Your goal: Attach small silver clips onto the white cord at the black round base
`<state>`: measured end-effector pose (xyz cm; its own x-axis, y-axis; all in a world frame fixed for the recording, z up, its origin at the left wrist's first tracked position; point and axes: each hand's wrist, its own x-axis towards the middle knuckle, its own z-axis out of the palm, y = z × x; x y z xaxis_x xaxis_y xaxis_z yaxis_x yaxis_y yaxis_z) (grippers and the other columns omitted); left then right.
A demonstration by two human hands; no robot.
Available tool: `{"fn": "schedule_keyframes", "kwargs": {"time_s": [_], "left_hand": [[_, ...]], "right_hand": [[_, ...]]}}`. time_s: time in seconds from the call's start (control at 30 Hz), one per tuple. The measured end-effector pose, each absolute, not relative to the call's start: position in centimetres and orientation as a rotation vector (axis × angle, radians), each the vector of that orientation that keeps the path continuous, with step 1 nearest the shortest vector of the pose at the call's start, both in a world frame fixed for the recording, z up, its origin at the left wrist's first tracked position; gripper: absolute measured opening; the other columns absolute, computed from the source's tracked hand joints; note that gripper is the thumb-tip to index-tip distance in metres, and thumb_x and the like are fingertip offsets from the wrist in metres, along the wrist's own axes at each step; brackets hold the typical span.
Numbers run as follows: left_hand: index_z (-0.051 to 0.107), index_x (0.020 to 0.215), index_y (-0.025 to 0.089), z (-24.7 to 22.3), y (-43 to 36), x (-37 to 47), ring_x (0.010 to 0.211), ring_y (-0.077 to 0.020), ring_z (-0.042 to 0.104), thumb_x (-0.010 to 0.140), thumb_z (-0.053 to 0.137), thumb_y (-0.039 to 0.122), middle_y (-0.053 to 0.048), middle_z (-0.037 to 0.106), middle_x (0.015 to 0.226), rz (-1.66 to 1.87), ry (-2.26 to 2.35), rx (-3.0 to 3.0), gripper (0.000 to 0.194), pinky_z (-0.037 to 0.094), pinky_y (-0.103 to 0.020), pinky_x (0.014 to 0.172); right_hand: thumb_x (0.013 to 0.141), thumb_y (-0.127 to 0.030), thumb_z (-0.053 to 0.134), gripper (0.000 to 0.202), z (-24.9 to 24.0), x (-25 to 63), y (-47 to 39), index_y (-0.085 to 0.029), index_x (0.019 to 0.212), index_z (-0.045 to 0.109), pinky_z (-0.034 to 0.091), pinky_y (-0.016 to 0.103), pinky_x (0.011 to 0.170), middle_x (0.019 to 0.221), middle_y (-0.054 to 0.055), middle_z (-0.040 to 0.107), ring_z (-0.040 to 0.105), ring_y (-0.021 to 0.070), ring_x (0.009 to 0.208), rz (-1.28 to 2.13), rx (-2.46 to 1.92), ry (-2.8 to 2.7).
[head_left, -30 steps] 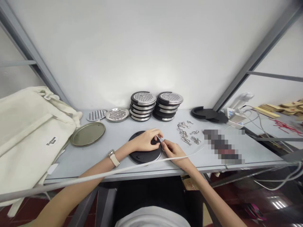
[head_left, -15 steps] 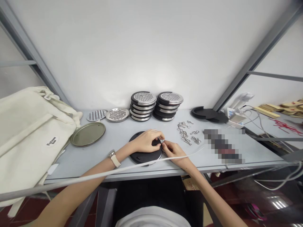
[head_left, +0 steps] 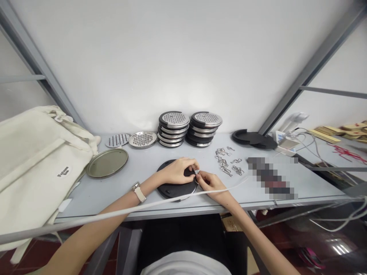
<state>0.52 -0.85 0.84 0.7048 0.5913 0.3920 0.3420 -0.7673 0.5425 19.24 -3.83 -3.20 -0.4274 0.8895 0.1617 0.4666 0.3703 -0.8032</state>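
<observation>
A black round holder (head_left: 177, 190) lies flat near the front of the table, a thin silver rim showing along its lower right edge. My left hand (head_left: 179, 170) rests across it, thumb and fingers curled around its right edge. At that edge, my right hand (head_left: 210, 182) pinches a small metal clip (head_left: 196, 172), mostly covered by fingertips. Whether the clip is fastened to the holder cannot be made out. Several loose metal clips (head_left: 223, 162) lie right of my hands.
Two stacks of black-rimmed grater discs (head_left: 174, 131) stand by the wall. Left of them lie bare metal grater plates (head_left: 142, 139) and an olive lid (head_left: 107, 163). Black holders (head_left: 248, 136) lie back right. A cream bag (head_left: 43, 164) fills the left. A white cable (head_left: 114, 212) crosses in front.
Both hands stay at the holder's right edge in almost the same pose. The view has shifted very slightly; nothing else has visibly moved.
</observation>
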Motion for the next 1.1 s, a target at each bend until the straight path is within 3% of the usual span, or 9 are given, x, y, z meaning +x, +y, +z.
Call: {"fn": "schedule_keyframes", "kwargs": {"time_s": [0.7,1.1], "left_hand": [[0.055,0.094,0.018,1.1,-0.9,0.5,0.081,-0.0141,0.057,0.072,0.057,0.009,-0.001,0.062,0.089,0.752,0.745,2.464,0.024,0.044,-0.027,0.081],[0.056,0.096,0.016,0.8,-0.8,0.5,0.079,-0.0131,0.058,0.073,0.057,0.009,-0.002,0.063,0.09,0.775,0.709,2.475,0.025,0.045,-0.025,0.076]], "right_hand": [[0.088,-0.046,0.039,0.038,-3.6,19.3,-3.4,-0.019,0.062,0.035,0.023,0.023,0.049,0.058,-0.005,0.028,0.027,0.0091,0.054,0.998,-1.14,-1.957],[0.087,-0.034,0.041,0.029,-2.7,19.0,-4.5,-0.019,0.062,0.038,0.026,0.023,0.049,0.054,-0.005,0.037,0.033,0.009,0.051,0.758,-1.221,-2.066]]}}
